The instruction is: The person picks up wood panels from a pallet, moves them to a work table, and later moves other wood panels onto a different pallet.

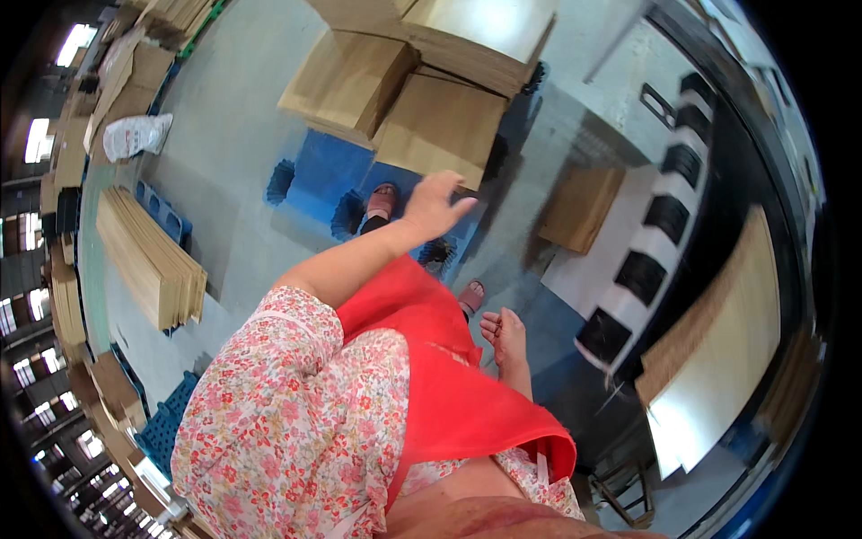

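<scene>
My left hand [437,207] reaches forward over the near edge of a low stack of thin wooden boards [442,126]. Its thumb is apart from the bent fingers, and nothing shows in its grasp; whether the fingertips touch the top board I cannot tell. The boards lie on a blue plastic pallet [328,166], beside a taller stack of boards [346,79]. Lower down at my right side hangs my right hand [507,337], loosely open, fingers slightly curled, holding nothing.
Behind stands another high board stack [485,31]. To the right, a wooden block-like stack [582,208] lies near a black-and-white striped roller or bar [660,220]. Pale panels [718,350] sit at the far right. At left are leaning boards [151,256] and a white sack [136,136].
</scene>
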Demonstrator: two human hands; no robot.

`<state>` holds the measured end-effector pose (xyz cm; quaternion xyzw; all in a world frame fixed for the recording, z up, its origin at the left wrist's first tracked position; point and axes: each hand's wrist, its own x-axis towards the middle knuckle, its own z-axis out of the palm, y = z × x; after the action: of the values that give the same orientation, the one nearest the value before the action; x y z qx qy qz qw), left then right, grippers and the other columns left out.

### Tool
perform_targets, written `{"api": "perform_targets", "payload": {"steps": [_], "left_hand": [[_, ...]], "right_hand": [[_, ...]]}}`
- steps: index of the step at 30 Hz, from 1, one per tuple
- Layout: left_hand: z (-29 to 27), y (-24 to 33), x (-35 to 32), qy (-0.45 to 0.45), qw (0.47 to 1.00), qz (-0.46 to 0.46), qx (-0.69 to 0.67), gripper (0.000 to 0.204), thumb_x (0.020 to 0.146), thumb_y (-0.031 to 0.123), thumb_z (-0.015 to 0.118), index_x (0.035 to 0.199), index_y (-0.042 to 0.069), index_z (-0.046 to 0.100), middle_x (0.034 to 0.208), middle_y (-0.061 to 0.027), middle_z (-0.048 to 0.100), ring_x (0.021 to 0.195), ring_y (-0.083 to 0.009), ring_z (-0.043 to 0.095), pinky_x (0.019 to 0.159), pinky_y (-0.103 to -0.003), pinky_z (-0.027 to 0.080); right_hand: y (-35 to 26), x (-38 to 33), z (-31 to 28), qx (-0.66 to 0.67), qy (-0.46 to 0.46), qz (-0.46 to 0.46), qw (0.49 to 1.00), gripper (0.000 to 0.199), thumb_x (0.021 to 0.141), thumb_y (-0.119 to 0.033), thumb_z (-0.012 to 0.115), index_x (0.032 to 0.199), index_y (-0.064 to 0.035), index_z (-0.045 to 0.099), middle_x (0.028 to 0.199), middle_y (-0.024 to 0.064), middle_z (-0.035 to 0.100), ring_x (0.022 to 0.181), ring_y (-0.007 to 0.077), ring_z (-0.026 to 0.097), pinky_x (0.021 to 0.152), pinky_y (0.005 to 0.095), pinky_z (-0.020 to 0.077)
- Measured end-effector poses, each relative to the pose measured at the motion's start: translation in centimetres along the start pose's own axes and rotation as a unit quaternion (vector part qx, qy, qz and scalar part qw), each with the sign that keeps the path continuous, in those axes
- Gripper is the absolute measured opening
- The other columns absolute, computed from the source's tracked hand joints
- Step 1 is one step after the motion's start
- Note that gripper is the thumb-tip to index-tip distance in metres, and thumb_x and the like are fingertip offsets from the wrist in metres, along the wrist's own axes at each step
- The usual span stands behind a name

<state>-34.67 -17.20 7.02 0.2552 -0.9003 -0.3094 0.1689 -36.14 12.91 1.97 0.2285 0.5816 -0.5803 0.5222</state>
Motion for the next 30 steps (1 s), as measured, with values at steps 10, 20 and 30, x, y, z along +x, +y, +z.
{"api": "perform_targets", "payload": {"steps": [10,20,30], "left_hand": [[7.4,-31.1,4.6,-0.07,0.954,-0.276,0.09,0.073,0.081,0.048,0.063,0.127,-0.006,0.045,0.124,-0.0264,0.052,0.119,-0.0378,0.047,0.101,-0.042,0.038],[14.1,-47.7,11.7,-0.131,0.916,-0.376,0.053,0.102,0.076,0.065,0.059,0.139,-0.007,0.025,0.135,-0.0278,0.042,0.126,-0.0375,0.042,0.104,-0.04,0.035],[17.4,-45.3,6.4,0.017,0.921,-0.369,0.126,0.073,0.079,0.056,0.061,0.119,-0.004,0.052,0.117,-0.0247,0.056,0.113,-0.0361,0.05,0.097,-0.042,0.04]], "right_hand": [[0.1,23.0,8.1,-0.158,0.081,-0.007,0.984,0.041,0.096,-0.027,0.046,0.128,-0.0027,0.04,0.099,0.0105,0.06,0.084,0.0181,0.06,0.066,0.0316,0.0496],[-9.1,47.4,14.0,-0.343,0.176,-0.17,0.907,0.047,0.093,-0.035,0.054,0.116,0.0046,0.047,0.111,0.0125,0.055,0.099,0.0193,0.05,0.085,0.033,0.0415],[-9.9,49.6,15.2,-0.177,0.182,-0.069,0.965,0.069,0.086,-0.041,0.066,0.133,0.0036,0.041,0.128,0.0129,0.052,0.113,0.0237,0.051,0.094,0.0353,0.0416]]}}
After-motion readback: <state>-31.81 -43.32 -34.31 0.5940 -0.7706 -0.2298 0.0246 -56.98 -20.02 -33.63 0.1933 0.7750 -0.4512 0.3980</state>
